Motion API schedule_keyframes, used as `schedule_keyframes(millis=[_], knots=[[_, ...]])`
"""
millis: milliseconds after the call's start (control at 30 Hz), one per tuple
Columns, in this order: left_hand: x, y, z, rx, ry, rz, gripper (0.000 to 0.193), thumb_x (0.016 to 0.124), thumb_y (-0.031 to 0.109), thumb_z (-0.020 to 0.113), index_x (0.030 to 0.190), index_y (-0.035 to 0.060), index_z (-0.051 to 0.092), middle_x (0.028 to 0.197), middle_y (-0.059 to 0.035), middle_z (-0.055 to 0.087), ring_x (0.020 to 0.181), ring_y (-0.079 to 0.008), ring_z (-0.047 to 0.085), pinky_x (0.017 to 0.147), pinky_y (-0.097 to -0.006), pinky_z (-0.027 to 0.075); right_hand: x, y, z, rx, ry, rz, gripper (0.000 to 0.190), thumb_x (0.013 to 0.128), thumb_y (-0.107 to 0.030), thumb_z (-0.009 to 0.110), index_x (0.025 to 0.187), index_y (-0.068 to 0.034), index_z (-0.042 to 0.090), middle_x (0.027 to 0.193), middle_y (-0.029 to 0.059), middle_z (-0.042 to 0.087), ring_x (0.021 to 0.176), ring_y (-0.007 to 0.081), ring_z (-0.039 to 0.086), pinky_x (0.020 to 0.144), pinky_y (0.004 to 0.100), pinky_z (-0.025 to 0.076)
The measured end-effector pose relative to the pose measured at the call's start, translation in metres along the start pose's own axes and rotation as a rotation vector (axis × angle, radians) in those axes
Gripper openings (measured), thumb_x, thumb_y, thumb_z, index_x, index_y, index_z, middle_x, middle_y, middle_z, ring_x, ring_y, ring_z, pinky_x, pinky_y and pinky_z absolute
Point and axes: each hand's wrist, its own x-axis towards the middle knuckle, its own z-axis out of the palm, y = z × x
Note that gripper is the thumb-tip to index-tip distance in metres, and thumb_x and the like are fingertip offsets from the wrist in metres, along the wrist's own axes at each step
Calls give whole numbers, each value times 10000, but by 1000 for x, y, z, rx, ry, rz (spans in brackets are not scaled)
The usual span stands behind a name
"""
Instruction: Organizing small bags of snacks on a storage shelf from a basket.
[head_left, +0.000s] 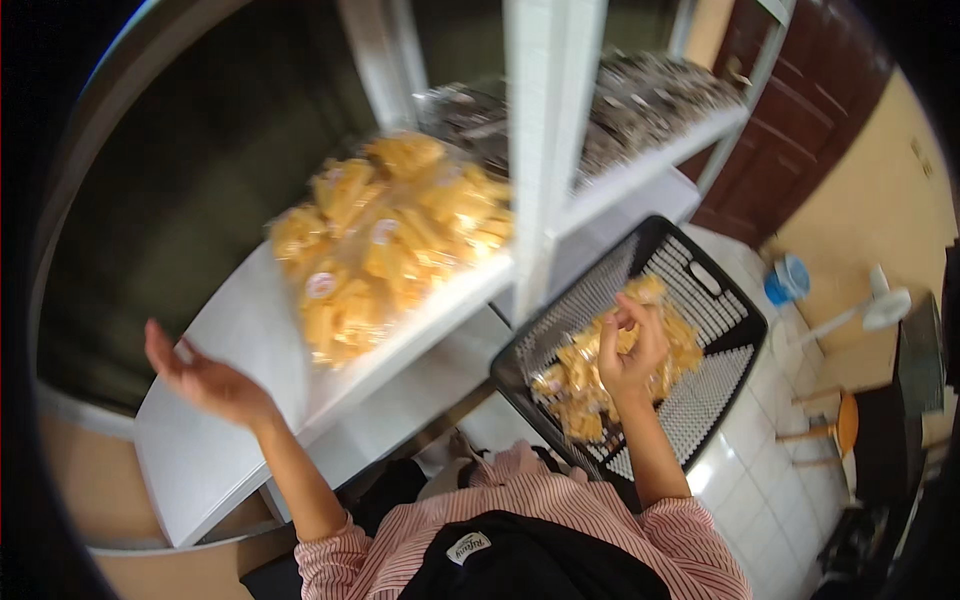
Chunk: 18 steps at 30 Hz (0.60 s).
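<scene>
My left hand (214, 382) is raised over the white shelf (217, 330), fingers apart and holding nothing. To its right, a pile of clear plastic packets of yellow snacks (390, 240) sits on the shelf; some packets bear round labels. My right hand (634, 349) hovers above a black plastic basket (742, 330) on the tiled floor, its fingers curled towards the thumb. No packet shows clearly between them. Beneath that hand lie more yellow snack packets (585, 412), partly covered by it. Whether the right hand touches them is hard to tell.
A white upright post (551, 150) divides the shelf. Beyond it are dark-coloured packets (645, 112). A brown door (802, 135), a blue container (787, 280), a white fan (885, 307) and an orange-topped stool (846, 424) are to the right. A lower shelf (420, 390) runs beneath.
</scene>
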Motion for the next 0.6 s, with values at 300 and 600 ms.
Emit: schedule_keyframes(millis=[300,600], knots=[[-173,95,2,103,-548,54,542,771,366,499,1188,66,326,1198,-192,337,1068,-306,364,906,-412,288,-258,193,-89,-690,-833,897,638,650,-258,681,1146,31,402,945,162,532,876,257,525,747,303,417],[-238,154,28,-102,-1004,-330,550,768,352,546,1146,12,337,1193,-218,315,1021,-278,405,878,-393,334,-324,263,-54,243,-255,1956,762,603,-531,688,1100,1,467,912,103,513,811,236,507,735,406,415]])
